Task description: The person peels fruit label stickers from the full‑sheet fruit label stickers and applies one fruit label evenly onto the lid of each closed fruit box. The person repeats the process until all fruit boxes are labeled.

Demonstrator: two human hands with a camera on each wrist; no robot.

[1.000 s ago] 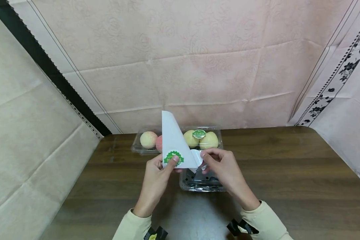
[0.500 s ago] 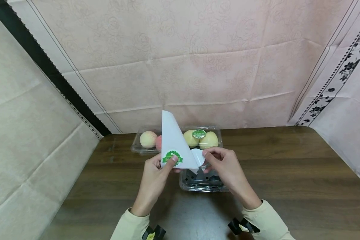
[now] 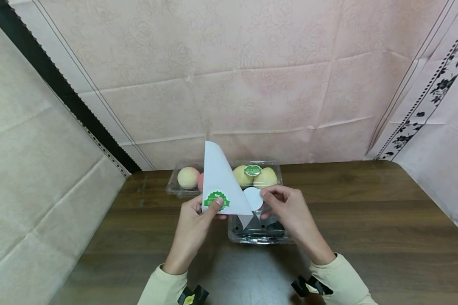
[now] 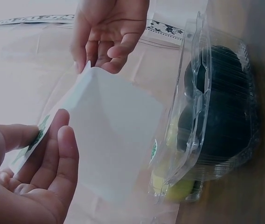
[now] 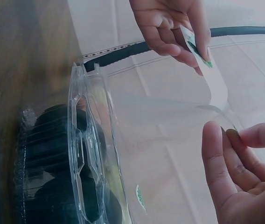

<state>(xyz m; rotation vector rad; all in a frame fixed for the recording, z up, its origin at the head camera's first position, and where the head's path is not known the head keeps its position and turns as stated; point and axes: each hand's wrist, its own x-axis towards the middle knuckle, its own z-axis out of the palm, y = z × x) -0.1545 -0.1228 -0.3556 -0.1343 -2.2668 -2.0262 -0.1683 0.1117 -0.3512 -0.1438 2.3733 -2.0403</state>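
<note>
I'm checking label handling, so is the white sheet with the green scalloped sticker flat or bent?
Bent: the right-wrist view shows the white sheet curving between the left hand and right hand.

Table (image 3: 366,228): brown wood grain
Far edge: clear plastic packaging (image 3: 172,189), middle hidden, holding fruit (image 3: 265,178)
Nearer: clear box (image 3: 257,241) holding dark round things (image 4: 222,77)

You wear pale cream long sleeves: your left sleeve (image 3: 161,286) and your right sleeve (image 3: 343,281) both look plain, their cuffs leaving your left hand (image 3: 191,226) and right hand (image 3: 290,212) bare. At the inner side of the left cuff sits an angular black block (image 3: 193,295) with a yellow patch; its black twin (image 3: 302,286) carries a paler patch, perhaps a label, too small to read.
</note>
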